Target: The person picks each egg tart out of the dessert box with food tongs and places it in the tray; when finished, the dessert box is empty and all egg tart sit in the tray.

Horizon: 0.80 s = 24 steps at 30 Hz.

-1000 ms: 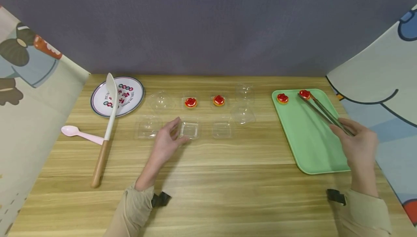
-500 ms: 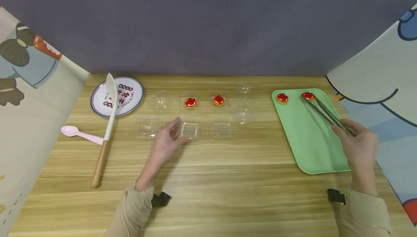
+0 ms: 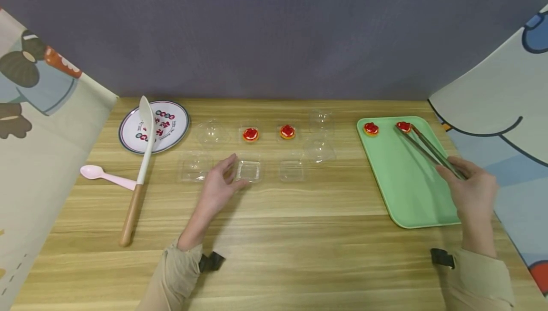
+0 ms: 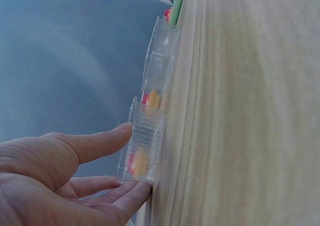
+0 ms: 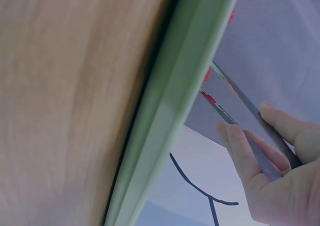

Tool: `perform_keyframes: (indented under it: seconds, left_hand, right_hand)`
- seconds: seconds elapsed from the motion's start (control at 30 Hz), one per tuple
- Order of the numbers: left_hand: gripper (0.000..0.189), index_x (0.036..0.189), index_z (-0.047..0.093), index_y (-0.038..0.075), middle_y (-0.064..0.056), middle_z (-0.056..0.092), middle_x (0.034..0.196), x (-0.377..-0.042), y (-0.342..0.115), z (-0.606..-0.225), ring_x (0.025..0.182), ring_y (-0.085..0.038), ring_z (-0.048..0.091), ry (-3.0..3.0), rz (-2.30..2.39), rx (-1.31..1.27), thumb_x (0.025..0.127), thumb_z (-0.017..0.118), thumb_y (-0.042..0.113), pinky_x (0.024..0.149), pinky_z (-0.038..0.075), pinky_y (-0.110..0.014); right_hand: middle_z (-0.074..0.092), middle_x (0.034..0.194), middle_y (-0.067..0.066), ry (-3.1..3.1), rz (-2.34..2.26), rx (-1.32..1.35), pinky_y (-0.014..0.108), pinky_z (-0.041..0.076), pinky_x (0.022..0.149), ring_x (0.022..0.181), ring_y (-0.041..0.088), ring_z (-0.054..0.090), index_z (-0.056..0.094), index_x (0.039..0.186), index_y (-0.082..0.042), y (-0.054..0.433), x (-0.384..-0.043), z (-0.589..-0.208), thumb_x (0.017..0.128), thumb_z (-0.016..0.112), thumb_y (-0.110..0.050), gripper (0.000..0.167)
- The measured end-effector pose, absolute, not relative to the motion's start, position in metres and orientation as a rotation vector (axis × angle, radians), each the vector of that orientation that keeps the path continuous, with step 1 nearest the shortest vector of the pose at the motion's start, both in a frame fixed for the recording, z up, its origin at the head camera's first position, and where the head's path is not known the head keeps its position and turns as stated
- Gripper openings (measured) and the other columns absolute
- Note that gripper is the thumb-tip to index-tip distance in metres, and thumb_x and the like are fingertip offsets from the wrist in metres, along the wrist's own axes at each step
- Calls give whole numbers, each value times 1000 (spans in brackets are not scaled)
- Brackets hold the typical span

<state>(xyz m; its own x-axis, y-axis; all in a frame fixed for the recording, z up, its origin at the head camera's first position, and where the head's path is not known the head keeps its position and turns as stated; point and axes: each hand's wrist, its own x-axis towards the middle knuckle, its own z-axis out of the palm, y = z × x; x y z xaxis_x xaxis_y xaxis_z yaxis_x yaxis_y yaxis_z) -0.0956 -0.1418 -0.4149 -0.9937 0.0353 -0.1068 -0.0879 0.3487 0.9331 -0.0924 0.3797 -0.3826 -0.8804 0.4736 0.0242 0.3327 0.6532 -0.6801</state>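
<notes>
My left hand (image 3: 219,185) holds a small clear plastic box (image 3: 249,170) on the table, thumb on its near side and fingers on its far side. In the left wrist view, the thumb and fingertips meet the clear box (image 4: 142,131) at opposite edges. My right hand (image 3: 473,189) grips metal tongs (image 3: 434,151) over a green tray (image 3: 411,192). The spread tong tips stand at a small red-topped tart (image 3: 403,126) near the tray's far edge; whether both touch it, I cannot tell. A second tart (image 3: 371,129) lies in the tray's far left corner.
Behind the box, two tarts (image 3: 250,134) (image 3: 288,131) sit in clear boxes. Another clear box (image 3: 292,170) stands to the right, with clear lids (image 3: 320,149) around. At left are a printed plate (image 3: 171,128), a long wooden-handled spoon (image 3: 136,206) and a pink spoon (image 3: 109,176).
The tongs and the tart at their tips have shifted slightly right and nearer on the tray. My left hand and its box have stayed put.
</notes>
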Motion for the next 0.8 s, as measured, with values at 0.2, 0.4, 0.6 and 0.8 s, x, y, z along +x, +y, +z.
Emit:
perform_keyframes:
  seconds: [0.2,0.4,0.6,0.8]
  left_hand:
    - [86,161,34,-9,-28,38,165,-95,-142,-415,147,-45,46,2482,1737,-54,89,83,-4,115,49,-37]
    - [87,161,33,-9,-29,37,165,-95,-142,-415,146,-45,46,2488,1726,-48,90,82,-4,115,49,-38]
    - [89,162,30,-8,-28,35,166,-94,-142,-415,149,-44,43,2488,1720,-46,90,82,-2,118,46,-40]
    - [84,162,31,-9,-30,39,164,-97,-142,-411,150,-45,42,2495,1744,-54,94,79,-1,121,44,-45]
  right_hand:
    - [56,153,19,-2646,1067,-660,15,48,110,144,13,51,58,151,-2,381,-91,-383,105,71,-33,58]
    - [57,153,11,-2575,1108,-719,20,45,116,141,8,52,60,150,-3,380,-91,-378,103,75,-32,58]
    - [68,140,-3,-2487,1147,-658,1,49,88,112,-12,62,67,144,-5,372,-91,-370,96,84,-25,55]
    - [69,99,-33,-2469,1211,-410,-2,49,76,89,-21,61,70,139,1,352,-90,-358,92,88,-14,53]
